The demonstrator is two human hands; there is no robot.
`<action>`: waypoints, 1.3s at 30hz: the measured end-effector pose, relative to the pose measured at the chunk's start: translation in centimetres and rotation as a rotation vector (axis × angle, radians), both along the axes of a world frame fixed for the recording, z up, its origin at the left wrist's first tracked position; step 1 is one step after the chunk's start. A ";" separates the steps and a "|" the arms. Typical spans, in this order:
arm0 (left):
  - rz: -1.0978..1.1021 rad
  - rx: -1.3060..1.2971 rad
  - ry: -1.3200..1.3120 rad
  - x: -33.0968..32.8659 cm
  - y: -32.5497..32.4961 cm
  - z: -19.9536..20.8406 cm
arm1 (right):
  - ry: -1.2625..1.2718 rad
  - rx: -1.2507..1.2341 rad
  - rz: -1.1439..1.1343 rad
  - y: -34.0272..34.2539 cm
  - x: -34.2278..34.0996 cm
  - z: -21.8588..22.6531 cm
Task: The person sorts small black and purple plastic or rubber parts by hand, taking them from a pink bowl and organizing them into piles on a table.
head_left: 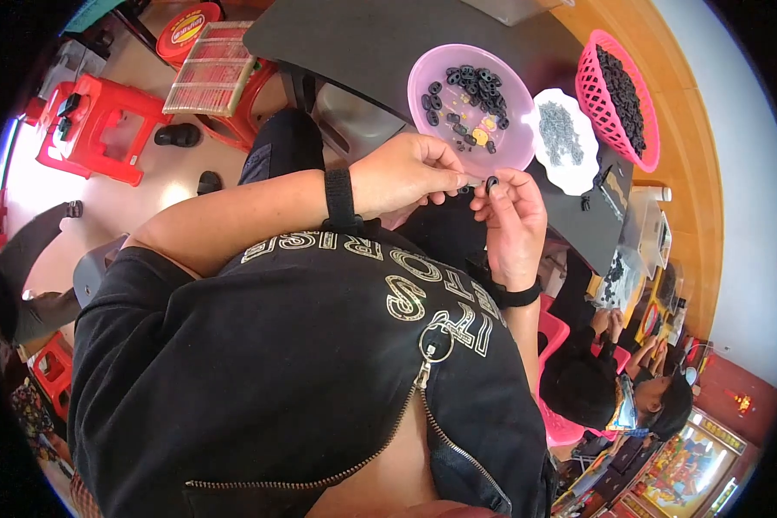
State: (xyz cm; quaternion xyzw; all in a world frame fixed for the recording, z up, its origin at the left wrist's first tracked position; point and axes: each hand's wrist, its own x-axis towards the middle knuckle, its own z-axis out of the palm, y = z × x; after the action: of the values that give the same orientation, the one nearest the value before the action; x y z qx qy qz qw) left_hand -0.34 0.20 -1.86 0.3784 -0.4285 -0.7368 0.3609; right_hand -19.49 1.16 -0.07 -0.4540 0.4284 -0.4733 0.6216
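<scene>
1. Black and small, an oval piece (491, 183) is pinched between the thumb and fingers of the right hand (516, 220), in front of the torso and just beyond the near rim of a pinkish-purple bowl (516, 102).
2. Close to it, the left hand (410, 177) has its thumb and fingertips drawn narrowly together; whether a tiny part sits between them, I cannot tell.
3. Dark bands circle both wrists, the left one (341, 198) broad and the right one (520, 298) narrower.
4. On the dark tabletop (345, 43), the bowl holds loose black ovals (483, 86), mostly toward its far side, along with yellow bits (480, 136).
5. Just right of the bowl stands a white scalloped dish (581, 179) with a heap of small greyish parts (561, 134), too fine to make out singly.
6. Beside that dish, a tilted-looking pink lattice basket (590, 86) carries many dark pieces (623, 99).
7. Red stools (99, 121) stand on the floor at left; a co-worker (583, 380) sits at lower right.
</scene>
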 end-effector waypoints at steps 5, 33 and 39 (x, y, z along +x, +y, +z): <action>0.008 -0.002 -0.014 -0.1 0.1 -0.1 | 0.146 -0.029 0.020 0.3 0.2 -0.3; 0.011 0.019 0.012 0.3 0.6 0.2 | 0.325 -0.161 -0.009 0.8 1.7 -0.3; 0.010 0.033 0.025 0.4 0.8 0.2 | 0.364 -0.178 0.016 0.9 1.8 -0.7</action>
State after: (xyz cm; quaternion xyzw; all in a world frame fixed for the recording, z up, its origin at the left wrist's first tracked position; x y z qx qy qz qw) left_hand 0.11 0.96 -1.65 0.3772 -0.4100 -0.7466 0.3637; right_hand -17.72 2.09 -0.80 -0.5888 0.4865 -0.4145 0.4948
